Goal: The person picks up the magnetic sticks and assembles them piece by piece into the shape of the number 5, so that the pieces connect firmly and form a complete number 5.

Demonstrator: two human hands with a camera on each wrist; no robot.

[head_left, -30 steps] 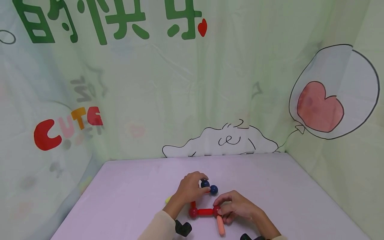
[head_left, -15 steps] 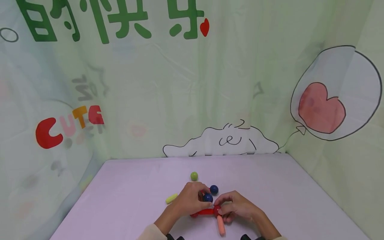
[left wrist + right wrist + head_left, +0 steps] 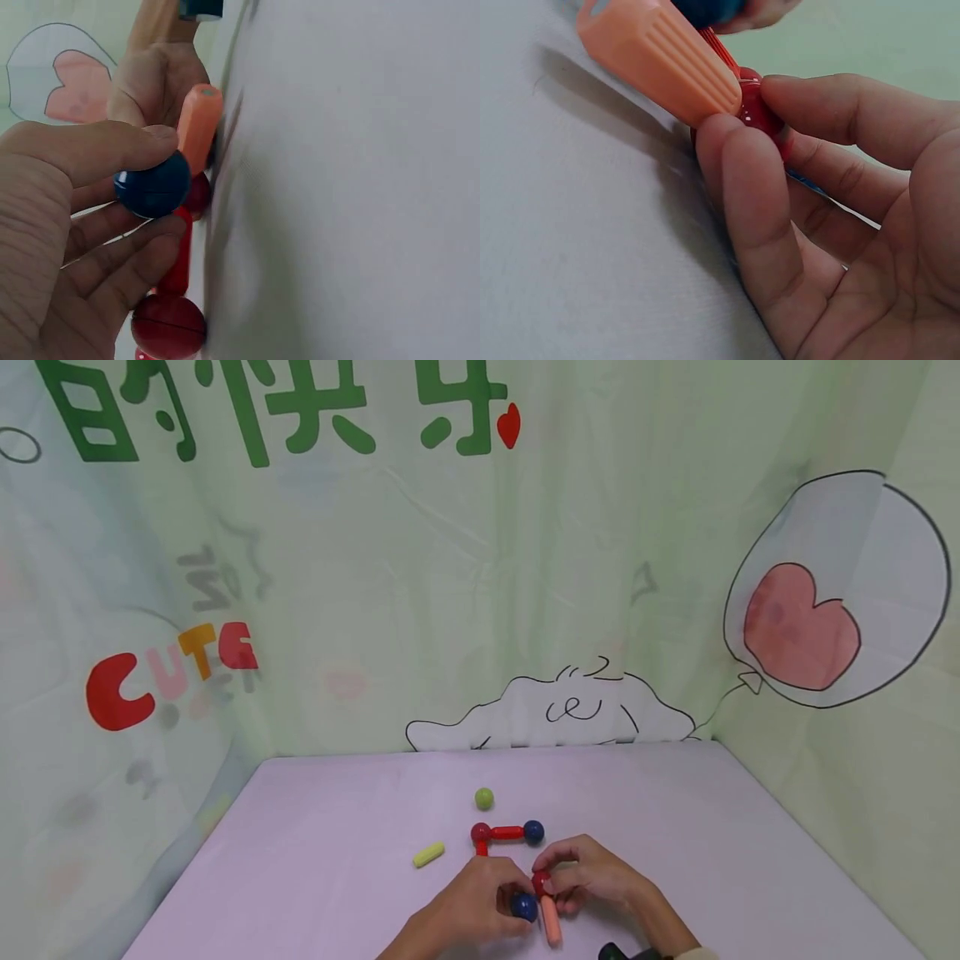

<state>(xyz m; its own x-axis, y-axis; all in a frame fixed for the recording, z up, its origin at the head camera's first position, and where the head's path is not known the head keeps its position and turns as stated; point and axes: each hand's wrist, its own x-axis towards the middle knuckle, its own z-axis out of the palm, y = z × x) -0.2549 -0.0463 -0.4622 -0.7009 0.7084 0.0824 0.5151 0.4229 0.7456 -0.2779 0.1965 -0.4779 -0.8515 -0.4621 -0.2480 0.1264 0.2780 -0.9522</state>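
Observation:
My left hand (image 3: 480, 902) holds a blue ball (image 3: 154, 184) between thumb and fingers, close beside an orange rod (image 3: 551, 922). That rod sticks out toward me from a red ball (image 3: 761, 112), which my right hand (image 3: 588, 877) pinches with its fingertips. From the pinched ball a red rod (image 3: 176, 259) runs to another red ball (image 3: 169, 326), hidden behind my left hand in the head view. The joined pieces continue away to a far red ball (image 3: 481, 832), where a red rod (image 3: 507, 832) ends in a second blue ball (image 3: 533, 832).
A loose yellow rod (image 3: 429, 855) lies left of the joined pieces. Beyond them sits a green ball (image 3: 484, 798). The pale table (image 3: 322, 827) meets hanging printed sheets (image 3: 360, 610) at its back and sides.
My left hand has brought the blue ball from the far side of the joined pieces toward me, next to the orange rod. The green ball came into view. My right hand stays on the red ball.

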